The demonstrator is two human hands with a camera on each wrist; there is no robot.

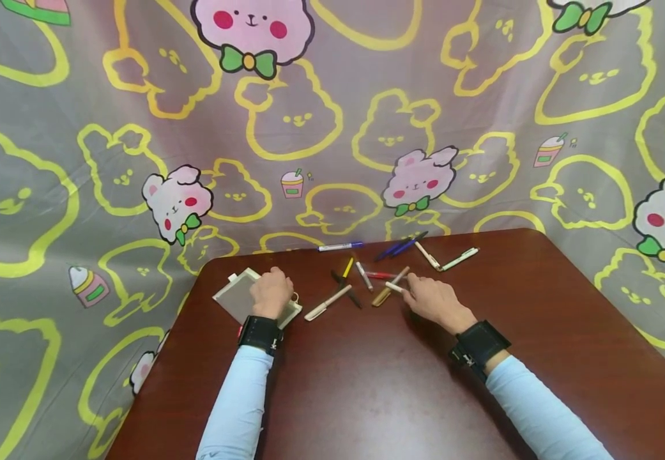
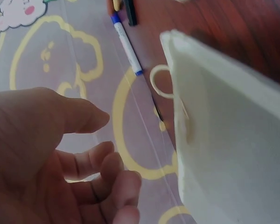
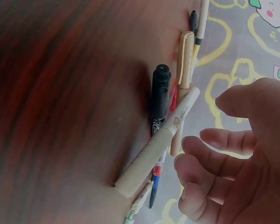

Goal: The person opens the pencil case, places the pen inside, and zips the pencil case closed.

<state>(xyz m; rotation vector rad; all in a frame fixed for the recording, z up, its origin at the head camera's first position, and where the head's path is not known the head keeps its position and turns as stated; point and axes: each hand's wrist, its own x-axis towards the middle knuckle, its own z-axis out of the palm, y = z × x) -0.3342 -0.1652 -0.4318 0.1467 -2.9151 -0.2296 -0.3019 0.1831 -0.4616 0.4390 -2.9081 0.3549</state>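
Note:
My left hand [image 1: 271,292] is over a pale-edged grey pouch [image 1: 233,301], its fingers loosely bent. In the left wrist view the thumb and fingers stand apart with nothing between them, and the pouch's edge with its small ring [image 2: 153,84] is beside them. My right hand [image 1: 435,299] reaches low over the table at the scattered pens. Right at its fingertips is a white-and-beige pen [image 3: 144,161], crossing a black marker [image 3: 160,95] in the right wrist view. Its thumb and relaxed fingers are spread apart there. A tan pen [image 3: 184,60] lies just beyond.
Between the hands lie a cream pen [image 1: 328,303], a yellow-and-black pen [image 1: 347,266] and a red pen [image 1: 381,275]. Farther back are a blue-and-white marker [image 1: 338,246], blue pens [image 1: 405,246] and a pale green pen [image 1: 460,259]. A patterned cloth [image 1: 332,115] hangs behind the table [image 1: 366,383].

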